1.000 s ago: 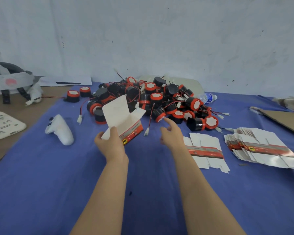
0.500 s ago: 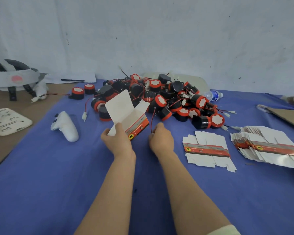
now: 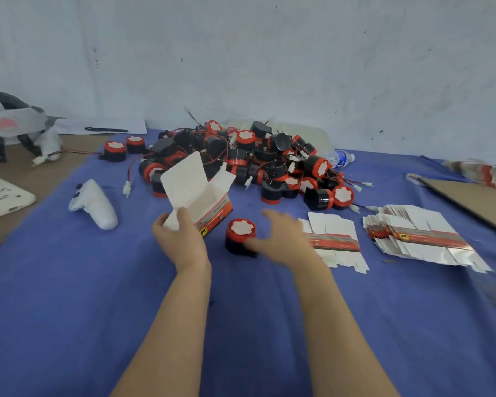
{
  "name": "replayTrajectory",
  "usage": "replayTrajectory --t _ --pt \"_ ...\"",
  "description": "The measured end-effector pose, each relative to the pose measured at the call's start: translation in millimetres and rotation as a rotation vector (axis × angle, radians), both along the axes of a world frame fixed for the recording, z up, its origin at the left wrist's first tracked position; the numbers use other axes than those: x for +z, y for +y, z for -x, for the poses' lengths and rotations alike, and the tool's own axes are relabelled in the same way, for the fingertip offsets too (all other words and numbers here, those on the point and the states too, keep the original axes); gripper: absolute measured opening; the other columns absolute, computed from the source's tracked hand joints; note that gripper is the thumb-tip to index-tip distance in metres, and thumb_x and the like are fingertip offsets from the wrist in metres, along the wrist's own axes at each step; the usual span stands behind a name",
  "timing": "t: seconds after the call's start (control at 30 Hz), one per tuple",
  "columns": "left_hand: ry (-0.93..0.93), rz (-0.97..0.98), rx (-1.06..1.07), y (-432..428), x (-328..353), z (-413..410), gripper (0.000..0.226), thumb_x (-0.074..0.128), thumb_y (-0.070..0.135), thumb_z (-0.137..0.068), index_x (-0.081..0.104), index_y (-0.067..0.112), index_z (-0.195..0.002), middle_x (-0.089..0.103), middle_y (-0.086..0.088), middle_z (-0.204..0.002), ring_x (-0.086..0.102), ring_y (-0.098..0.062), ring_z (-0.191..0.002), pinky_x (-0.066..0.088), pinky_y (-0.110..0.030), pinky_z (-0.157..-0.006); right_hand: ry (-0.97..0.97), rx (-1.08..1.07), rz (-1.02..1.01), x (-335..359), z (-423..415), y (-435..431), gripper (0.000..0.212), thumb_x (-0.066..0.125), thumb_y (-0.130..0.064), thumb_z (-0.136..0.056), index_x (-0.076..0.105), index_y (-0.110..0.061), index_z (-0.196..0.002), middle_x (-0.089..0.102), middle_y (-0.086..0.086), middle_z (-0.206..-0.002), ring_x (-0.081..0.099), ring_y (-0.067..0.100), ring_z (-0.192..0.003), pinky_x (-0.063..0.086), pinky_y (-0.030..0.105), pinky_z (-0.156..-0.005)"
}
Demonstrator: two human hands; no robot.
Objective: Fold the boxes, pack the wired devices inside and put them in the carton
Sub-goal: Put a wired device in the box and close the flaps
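Head view: folded box (image 3: 201, 193) is being gripped at its lower corner by L hand (image 3: 181, 242), thumb pressing on its white side, top flap standing open. One wired device (image 3: 239, 236), red cap w/ white centre up, is standing on blue-covered counter (image 3: 69, 282) just beside box. R hand (image 3: 281, 239) is being held spread beside it, fingers straight, thumb touching device's side; hand is motion-blurred, holding nothing. Device pile (image 3: 255, 161) is lying behind; flat box stacks (image 3: 418, 236) are lying to R of R hand.

Even, soft light – right hand (image 3: 281, 239) motion-blurred, wide-angle edges smeared and bent
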State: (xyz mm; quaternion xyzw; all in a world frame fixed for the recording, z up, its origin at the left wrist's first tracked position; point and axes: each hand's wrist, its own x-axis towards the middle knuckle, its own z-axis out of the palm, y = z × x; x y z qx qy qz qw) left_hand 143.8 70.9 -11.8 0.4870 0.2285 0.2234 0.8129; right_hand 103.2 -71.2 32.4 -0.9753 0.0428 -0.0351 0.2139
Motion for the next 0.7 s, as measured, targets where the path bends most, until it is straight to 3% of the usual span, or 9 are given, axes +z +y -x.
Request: replayTrajectory --t 0.07,0.17,0.23,0.3,0.37,0.43,0.5,0.6,0.7 --pt "0.006 -0.007 0.019 2.0 1.7 0.1 0.031 0.054 0.029 -0.093 0.042 0.021 -0.121 0.053 0.006 -0.102 0.058 -0.005 -0.083 0.045 -0.015 -0.056 0.078 0.077 -0.005 -10.0 -1.2 24.7 0.066 0.066 -0.054 -0.081 0.043 -0.02 -0.133 0.053 0.006 -0.128 0.048 0.03 -0.12 0.042 0.044 -0.099" --pt "0.005 -0.09 0.032 1.4 0.8 2.2 0.038 0.053 0.028 -0.094 0.042 0.015 -0.128 0.052 0.003 -0.106 0.056 -0.008 -0.084 0.044 -0.017 -0.058 -0.051 -0.08 0.033 -17.5 -5.2 32.8 0.054 0.06 -0.051 -0.087 0.042 -0.017 -0.125 0.056 0.005 -0.124 0.051 0.029 -0.114 0.04 0.044 -0.096" --pt "0.011 -0.222 -0.001 -0.5 -0.9 3.3 0.04 0.053 0.029 -0.095 0.042 0.013 -0.131 0.052 0.0 -0.112 0.055 -0.014 -0.089 0.044 -0.019 -0.063 -0.259 -0.248 -0.027 -12.9 -7.8 19.5 0.051 0.061 -0.041 -0.088 0.042 -0.016 -0.128 0.057 0.006 -0.125 0.05 0.029 -0.115 0.04 0.043 -0.095" --pt "0.012 -0.369 -0.083 -6.2 -2.6 4.5 0.041 0.052 0.031 -0.096 0.043 0.013 -0.132 0.052 -0.001 -0.115 0.052 -0.018 -0.097 0.047 -0.027 -0.075 -0.571 -0.362 -0.222 -1.0 -6.0 2.9 0.055 0.067 -0.028 -0.085 0.044 -0.015 -0.133 0.056 0.005 -0.128 0.048 0.028 -0.115 0.04 0.04 -0.094" --pt "-0.002 -0.529 -0.182 -16.3 -5.3 7.0 0.039 0.05 0.034 -0.097 0.044 0.015 -0.131 0.052 0.001 -0.11 0.05 -0.016 -0.094 0.044 -0.027 -0.075 -0.789 -0.253 -0.388 7.1 -4.0 -4.8 0.058 0.071 -0.022 -0.082 0.047 -0.015 -0.134 0.055 0.002 -0.128 0.046 0.022 -0.115 0.041 0.032 -0.093" --pt "-0.01 -0.644 -0.266 -24.7 -7.4 10.3 0.035 0.046 0.034 -0.099 0.043 0.019 -0.13 0.052 0.007 -0.093 0.05 -0.01 -0.077 0.039 -0.02 -0.058 -0.741 -0.035 -0.402 7.2 -2.1 0.6 0.058 0.073 -0.023 -0.08 0.048 -0.016 -0.132 0.054 -0.001 -0.125 0.047 0.015 -0.113 0.04 0.022 -0.089" --pt "0.007 -0.677 -0.308 -26.3 -7.3 11.5 0.03 0.042 0.029 -0.101 0.043 0.021 -0.13 0.053 0.008 -0.085 0.049 -0.004 -0.068 0.035 -0.018 -0.051 -0.57 0.084 -0.3 -4.2 -3.5 10.3 0.057 0.072 -0.026 -0.079 0.05 -0.016 -0.131 0.049 0.0 -0.125 0.047 0.015 -0.114 0.039 0.02 -0.088" --pt "0.014 -0.583 -0.374 -23.7 -3.8 11.3 0.033 0.039 0.022 -0.1 0.041 0.026 -0.133 0.054 0.008 -0.09 0.051 -0.004 -0.076 0.04 -0.02 -0.058 -0.435 0.087 -0.205 -24.9 -7.0 20.0 0.052 0.067 -0.03 -0.083 0.051 -0.018 -0.13 0.051 0.0 -0.124 0.049 0.018 -0.116 0.035 0.018 -0.087" --pt "-0.003 -0.359 -0.403 -21.7 -0.8 12.7 0.042 0.044 0.03 -0.098 0.033 0.031 -0.139 0.054 0.006 -0.106 0.052 -0.002 -0.088 0.041 -0.02 -0.065 -0.385 0.012 -0.285 -29.0 -8.9 22.7 0.043 0.063 -0.04 -0.087 0.049 -0.02 -0.123 0.06 -0.005 -0.112 0.056 0.017 -0.108 0.042 0.02 -0.076"
